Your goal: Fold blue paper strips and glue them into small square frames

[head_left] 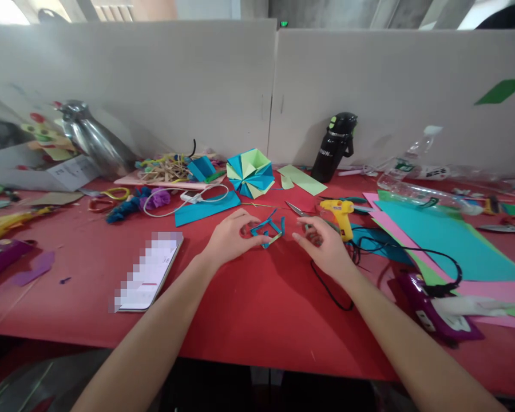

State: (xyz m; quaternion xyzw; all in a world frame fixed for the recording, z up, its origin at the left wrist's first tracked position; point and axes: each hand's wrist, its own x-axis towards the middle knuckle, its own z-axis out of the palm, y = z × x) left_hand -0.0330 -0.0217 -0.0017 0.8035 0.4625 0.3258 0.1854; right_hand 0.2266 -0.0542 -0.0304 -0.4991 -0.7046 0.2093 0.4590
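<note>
My left hand (234, 237) pinches a small angular frame of folded blue paper strips (261, 227) between thumb and fingers, just above the red table. A pale yellow-green piece shows along the frame's near right edge. To the right, my right hand (326, 246) is apart from the frame, its thumb and fingers spread with nothing visible between them. Partly hidden behind those fingers lies a pointed metal tool (294, 209), perhaps scissors. A yellow glue gun (340, 214) stands just beyond my right hand.
A blue and green folded-paper ball (251, 171) sits at the back. Left of my left arm lies a phone (152, 274). Coloured paper sheets (450, 240), a black cable (332, 292) and a purple power strip (438, 315) occupy the right. A black bottle (335, 147) stands by the partition.
</note>
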